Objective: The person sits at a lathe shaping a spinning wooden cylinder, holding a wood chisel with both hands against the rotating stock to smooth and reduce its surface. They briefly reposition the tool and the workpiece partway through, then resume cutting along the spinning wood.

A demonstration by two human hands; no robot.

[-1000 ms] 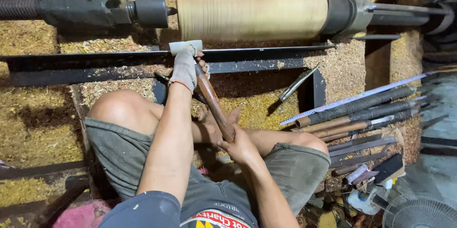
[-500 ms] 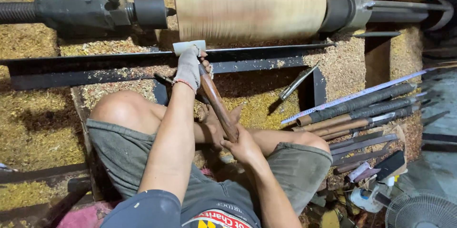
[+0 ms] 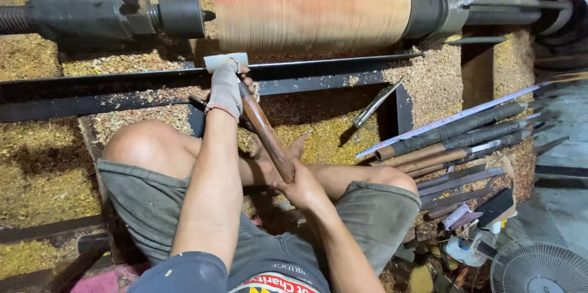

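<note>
Sawdust (image 3: 318, 134) carpets the floor beyond the grip, with open room right of it up to a loose metal chisel (image 3: 375, 104). Above the fingers spins a pale, blurred wooden cylinder (image 3: 309, 8); a dark steel rest bar (image 3: 122, 78) runs just beneath. The left hand (image 3: 226, 88), in a grey cloth glove, clamps the turning tool (image 3: 266, 137) near its blade on the bar. The right hand (image 3: 300, 186) is closed round the smooth brown handle's lower end.

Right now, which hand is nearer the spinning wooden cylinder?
Left. The gloved left hand presses the chisel on the metal rail just below the wooden cylinder. The right hand grips the handle's end, down by the lap.
</note>
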